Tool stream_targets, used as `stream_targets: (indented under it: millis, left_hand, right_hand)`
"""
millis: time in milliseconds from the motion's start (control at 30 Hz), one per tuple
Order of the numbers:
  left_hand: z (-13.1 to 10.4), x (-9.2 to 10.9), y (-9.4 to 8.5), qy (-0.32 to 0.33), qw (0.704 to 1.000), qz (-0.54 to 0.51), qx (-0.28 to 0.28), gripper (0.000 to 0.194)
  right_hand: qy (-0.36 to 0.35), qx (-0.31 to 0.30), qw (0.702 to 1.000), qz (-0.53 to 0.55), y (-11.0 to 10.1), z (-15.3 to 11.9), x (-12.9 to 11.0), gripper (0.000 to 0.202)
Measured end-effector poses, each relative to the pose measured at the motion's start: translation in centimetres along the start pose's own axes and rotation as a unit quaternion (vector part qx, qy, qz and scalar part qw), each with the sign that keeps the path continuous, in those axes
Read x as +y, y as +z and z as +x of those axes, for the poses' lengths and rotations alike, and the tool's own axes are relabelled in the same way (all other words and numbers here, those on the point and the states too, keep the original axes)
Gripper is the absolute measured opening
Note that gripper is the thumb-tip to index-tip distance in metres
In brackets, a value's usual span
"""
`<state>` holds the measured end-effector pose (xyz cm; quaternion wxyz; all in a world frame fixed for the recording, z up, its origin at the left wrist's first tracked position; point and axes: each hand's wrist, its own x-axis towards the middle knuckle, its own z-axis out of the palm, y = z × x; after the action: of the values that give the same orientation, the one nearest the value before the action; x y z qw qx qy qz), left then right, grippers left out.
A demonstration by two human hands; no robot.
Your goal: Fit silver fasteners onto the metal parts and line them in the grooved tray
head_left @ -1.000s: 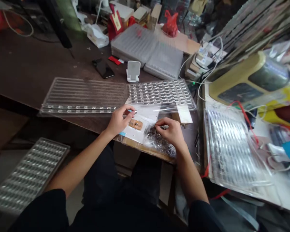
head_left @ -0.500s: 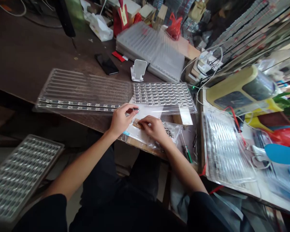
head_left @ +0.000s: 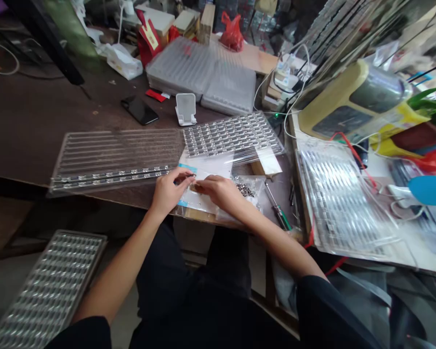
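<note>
My left hand (head_left: 169,190) is closed on a small dark metal part (head_left: 192,175) above a white sheet with blue edges. Close beside it, my right hand (head_left: 218,190) is pinched near a small brown piece; what its fingertips hold is too small to make out. A heap of small metal parts (head_left: 244,190) lies on a plastic bag right of my right hand. Behind my left hand, a clear tray (head_left: 119,150) has two filled rows at its front. A fuller tray of metal parts (head_left: 228,134) overlaps the white sheet (head_left: 207,168).
A green-handled screwdriver (head_left: 281,215) lies at the right. A black phone (head_left: 140,109) and white stand (head_left: 185,109) are behind the trays. Stacked clear trays (head_left: 181,68) stand farther back. Another filled tray (head_left: 47,291) is low at left; more trays (head_left: 337,194) lie right.
The view has shifted and turned. My right hand has come closer to my left hand, now covering most of the brown piece. My left hand still pinches the small part.
</note>
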<state>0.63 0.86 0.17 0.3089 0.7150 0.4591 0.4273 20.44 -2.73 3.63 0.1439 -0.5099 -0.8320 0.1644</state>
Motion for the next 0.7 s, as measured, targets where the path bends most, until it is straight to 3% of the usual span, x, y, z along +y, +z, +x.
stream_targets:
  millis: [133,233,400,533,700]
  left_hand:
    - [0.2,-0.2,0.1,0.009,0.999,0.007,-0.051,0.013]
    - [0.2,-0.4,0.1,0.021,0.997,0.018,-0.072,0.012]
    - [0.3,-0.3,0.1,0.073,0.993,0.035,-0.085,0.007]
    - [0.3,-0.4,0.1,0.083,0.991,0.047,-0.091,0.005]
    - [0.2,-0.6,0.2,0.090,0.989,0.065,-0.096,0.003]
  right_hand:
    - [0.063,0.064,0.994,0.066,-3.1,-2.3,1.7,0.025]
    - [0.119,-0.006,0.993,0.006,-4.6,-4.3,2.7,0.023]
    - [0.211,-0.071,0.968,-0.114,-4.5,-5.8,3.0,0.023]
    - [0.202,-0.082,0.970,-0.107,-4.2,-5.8,2.8,0.032]
    - [0.204,-0.098,0.967,-0.117,-3.7,-5.8,2.7,0.017]
